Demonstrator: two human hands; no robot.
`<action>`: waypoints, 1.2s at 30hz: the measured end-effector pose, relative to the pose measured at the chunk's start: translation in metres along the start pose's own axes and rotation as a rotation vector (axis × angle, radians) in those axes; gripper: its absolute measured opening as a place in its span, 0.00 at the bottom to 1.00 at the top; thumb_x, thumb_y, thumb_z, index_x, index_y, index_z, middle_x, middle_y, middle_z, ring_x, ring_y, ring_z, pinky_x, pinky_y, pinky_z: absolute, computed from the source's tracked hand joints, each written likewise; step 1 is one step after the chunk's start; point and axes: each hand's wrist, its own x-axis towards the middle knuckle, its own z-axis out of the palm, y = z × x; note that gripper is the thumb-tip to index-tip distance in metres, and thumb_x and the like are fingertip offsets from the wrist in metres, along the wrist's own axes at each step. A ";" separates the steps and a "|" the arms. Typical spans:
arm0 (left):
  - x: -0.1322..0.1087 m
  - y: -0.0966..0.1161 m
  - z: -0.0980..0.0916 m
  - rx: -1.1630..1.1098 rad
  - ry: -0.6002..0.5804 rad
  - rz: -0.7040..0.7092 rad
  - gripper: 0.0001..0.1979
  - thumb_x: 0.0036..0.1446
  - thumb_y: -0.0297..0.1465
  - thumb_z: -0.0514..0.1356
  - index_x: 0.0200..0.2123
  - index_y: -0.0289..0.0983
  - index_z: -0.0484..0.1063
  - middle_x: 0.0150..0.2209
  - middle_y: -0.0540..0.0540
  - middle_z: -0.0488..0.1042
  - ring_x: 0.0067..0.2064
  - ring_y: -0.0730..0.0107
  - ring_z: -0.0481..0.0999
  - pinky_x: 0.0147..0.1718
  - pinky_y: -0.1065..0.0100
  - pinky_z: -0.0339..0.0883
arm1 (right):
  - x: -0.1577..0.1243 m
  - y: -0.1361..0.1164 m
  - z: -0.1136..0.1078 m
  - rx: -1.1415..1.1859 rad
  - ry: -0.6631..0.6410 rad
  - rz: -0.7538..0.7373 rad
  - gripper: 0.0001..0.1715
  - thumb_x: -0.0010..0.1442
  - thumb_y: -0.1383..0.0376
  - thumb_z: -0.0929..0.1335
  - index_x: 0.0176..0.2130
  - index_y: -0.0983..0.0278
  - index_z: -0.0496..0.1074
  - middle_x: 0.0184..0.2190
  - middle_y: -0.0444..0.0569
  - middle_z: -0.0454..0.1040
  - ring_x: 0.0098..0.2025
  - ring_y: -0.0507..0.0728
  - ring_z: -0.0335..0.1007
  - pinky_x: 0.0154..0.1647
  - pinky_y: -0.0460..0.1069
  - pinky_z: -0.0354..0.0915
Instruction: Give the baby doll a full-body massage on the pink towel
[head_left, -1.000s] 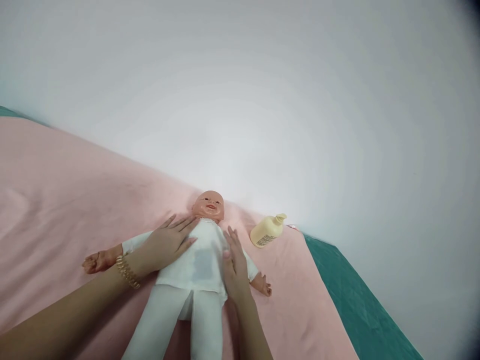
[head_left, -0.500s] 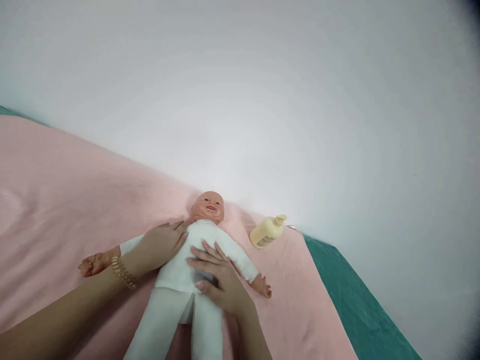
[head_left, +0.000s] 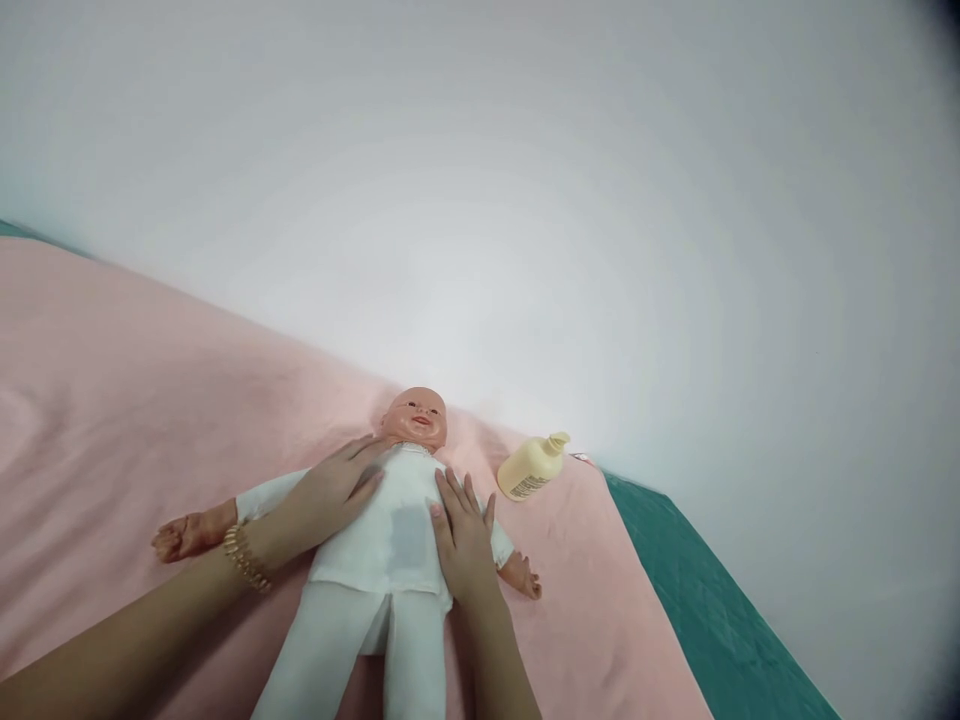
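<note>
A baby doll (head_left: 360, 545) with a white cloth body lies on its back, its head toward the wall and its arms spread. My left hand (head_left: 336, 490), with a gold bracelet at the wrist, rests flat on the doll's chest and shoulder at the left, fingers stretched out. On the opposite side of the torso, my right hand (head_left: 465, 540) lies with its fingers extended over the side and upper arm. Between the two hands a grey rectangular patch (head_left: 409, 538) shows on the doll's belly. Neither hand grips anything.
A pale yellow pump bottle (head_left: 531, 468) stands right of the doll's head. The pink cloth (head_left: 150, 400) under the doll covers a green surface (head_left: 720, 600), which shows at the right. A plain white wall (head_left: 480, 200) rises behind.
My right hand has slid from the middle of the doll's belly to its right-hand side in view, uncovering the grey patch. My left hand stays in nearly the same place.
</note>
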 end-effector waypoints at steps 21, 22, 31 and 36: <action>-0.007 0.019 0.006 0.065 -0.352 0.368 0.22 0.68 0.40 0.48 0.63 0.45 0.62 0.64 0.49 0.61 0.66 0.62 0.57 0.66 0.53 0.42 | 0.000 0.004 0.007 0.110 0.084 0.078 0.32 0.69 0.53 0.53 0.64 0.64 0.59 0.67 0.53 0.54 0.69 0.63 0.45 0.67 0.71 0.36; -0.007 0.017 0.007 0.083 -0.343 0.357 0.22 0.68 0.41 0.48 0.63 0.46 0.60 0.65 0.49 0.60 0.67 0.62 0.56 0.66 0.53 0.40 | 0.000 0.004 0.007 0.145 0.106 0.069 0.32 0.69 0.53 0.53 0.64 0.65 0.59 0.67 0.53 0.54 0.69 0.63 0.45 0.67 0.70 0.37; -0.006 0.005 0.010 0.195 -0.234 0.194 0.24 0.67 0.46 0.45 0.65 0.53 0.53 0.68 0.51 0.51 0.69 0.59 0.49 0.65 0.44 0.35 | -0.006 -0.003 0.004 0.397 0.351 -0.171 0.20 0.69 0.60 0.57 0.50 0.61 0.72 0.55 0.51 0.72 0.62 0.58 0.61 0.68 0.64 0.44; -0.004 0.006 0.008 0.272 -0.188 0.036 0.27 0.68 0.46 0.42 0.65 0.45 0.54 0.67 0.47 0.55 0.66 0.59 0.56 0.64 0.40 0.33 | -0.008 -0.011 -0.002 0.522 0.250 -0.322 0.18 0.69 0.59 0.58 0.47 0.58 0.74 0.50 0.48 0.76 0.60 0.58 0.63 0.68 0.63 0.43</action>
